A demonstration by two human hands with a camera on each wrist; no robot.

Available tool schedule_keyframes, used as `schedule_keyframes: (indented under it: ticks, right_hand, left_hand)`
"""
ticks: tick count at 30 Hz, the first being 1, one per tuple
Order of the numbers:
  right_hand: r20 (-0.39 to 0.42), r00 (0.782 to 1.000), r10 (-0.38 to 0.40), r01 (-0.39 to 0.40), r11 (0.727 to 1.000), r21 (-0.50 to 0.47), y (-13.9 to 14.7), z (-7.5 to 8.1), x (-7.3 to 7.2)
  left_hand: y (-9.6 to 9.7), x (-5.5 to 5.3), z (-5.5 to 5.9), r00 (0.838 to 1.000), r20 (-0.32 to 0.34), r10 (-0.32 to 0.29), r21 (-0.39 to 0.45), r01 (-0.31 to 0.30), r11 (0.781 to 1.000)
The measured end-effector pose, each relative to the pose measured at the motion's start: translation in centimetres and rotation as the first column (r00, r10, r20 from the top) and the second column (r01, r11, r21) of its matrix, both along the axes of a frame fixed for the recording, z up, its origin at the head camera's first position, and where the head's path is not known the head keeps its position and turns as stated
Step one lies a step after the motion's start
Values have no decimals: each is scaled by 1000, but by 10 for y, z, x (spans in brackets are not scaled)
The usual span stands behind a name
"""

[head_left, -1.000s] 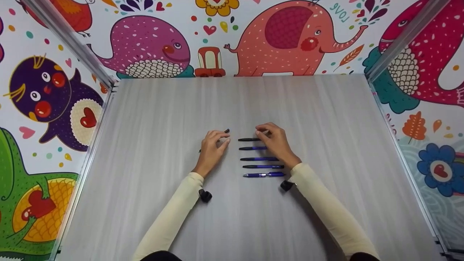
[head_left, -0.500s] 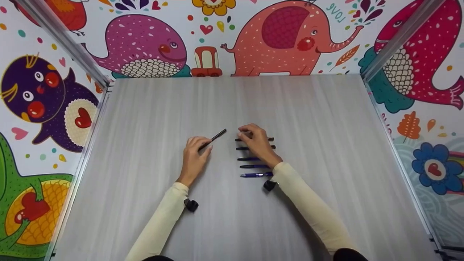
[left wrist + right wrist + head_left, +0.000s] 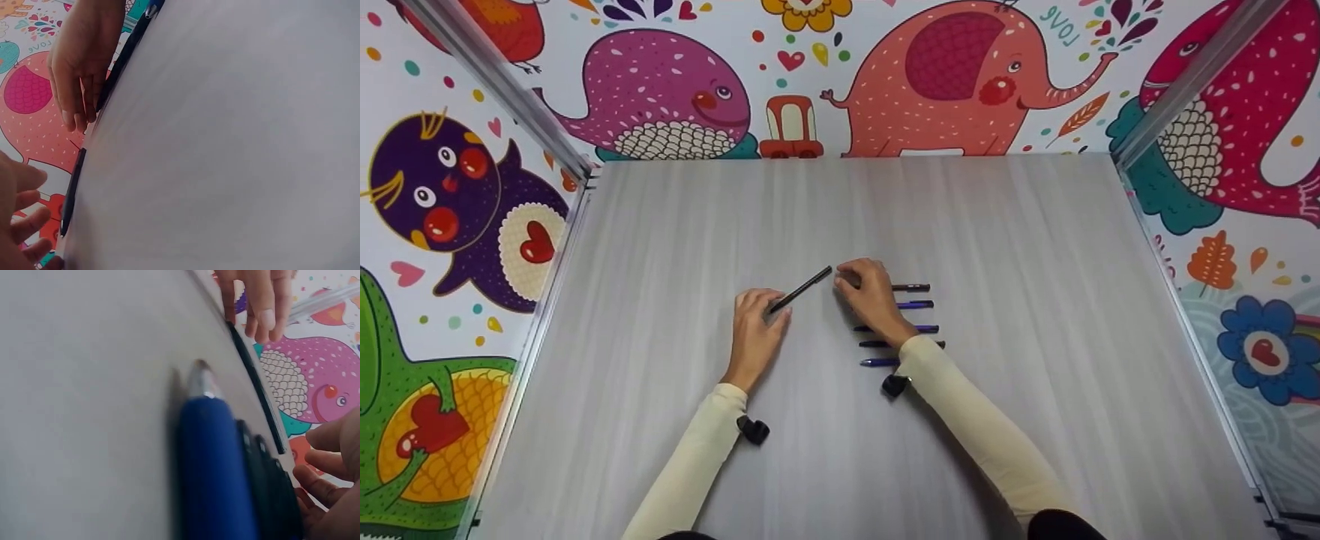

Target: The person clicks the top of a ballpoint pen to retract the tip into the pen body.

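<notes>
A black pen lies slanted on the table between the two hands. Beside its lower end, the left hand is low over the tabletop; its relaxed fingers show apart from the pen in the left wrist view. Close to the pen's upper end is the right hand, fingers loosely bent with no object seen in them. Under and beside that hand and wrist runs a row of several pens, among them a dark pen at the far end and a blue pen nearest the body. The right hand and sleeve hide parts of the row.
The grey table has a wood-grain top. Metal frame posts rise at its back corners. Printed cartoon panels stand along the back and sides. A small black camera sits at the left wrist, another at the right.
The left hand has drawn back left and toward the body, leaving the slanted black pen uncovered. The right hand has shifted left, close to that pen's upper end, now covering more of the row's left ends.
</notes>
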State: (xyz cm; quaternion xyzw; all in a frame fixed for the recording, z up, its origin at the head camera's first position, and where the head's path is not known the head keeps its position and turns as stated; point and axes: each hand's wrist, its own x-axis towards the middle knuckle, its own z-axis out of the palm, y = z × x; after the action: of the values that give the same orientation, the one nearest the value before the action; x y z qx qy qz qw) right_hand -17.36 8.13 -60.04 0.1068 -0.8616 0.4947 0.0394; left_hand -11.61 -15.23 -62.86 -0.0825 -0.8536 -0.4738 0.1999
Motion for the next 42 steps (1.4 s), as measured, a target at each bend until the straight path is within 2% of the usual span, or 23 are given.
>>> schedule_keyframes:
  ticks: [7,12,15,22,26,29,33,38,42]
  right_hand:
    - [-45,998,-51,55,993,104,-9,-2,-5]
    - [-8,997,-74,74,981,177,-13,-1,-5]
    - [0,997,-74,72,972,225,-15,1,-5]
    - [-24,998,-64,68,957,283,-18,1,-4]
    - [0,999,-48,47,959,279,-18,2,-4]
    - [15,999,-34,29,965,261,-18,3,-3]
    - [5,1000,-16,14,976,219,-17,5,-2]
    - [-52,999,-6,16,982,189,-9,7,0]
    - [-49,999,-6,13,989,149,-2,12,2]
  left_hand:
    - [6,-2,10,998,59,7,-124,0,992]
    - [10,-5,8,998,56,20,-238,-6,971]
    - [10,-7,5,999,46,28,-273,-15,962]
    - [10,-10,3,999,16,43,-283,-37,958]
    - [10,-12,3,999,-6,52,-294,-52,955]
    - [11,-13,4,998,2,58,-303,-55,951]
    - [12,-15,7,998,25,60,-287,-50,957]
    - [16,-16,15,998,41,52,-239,-40,970]
    - [20,-19,20,999,37,37,-198,-29,980]
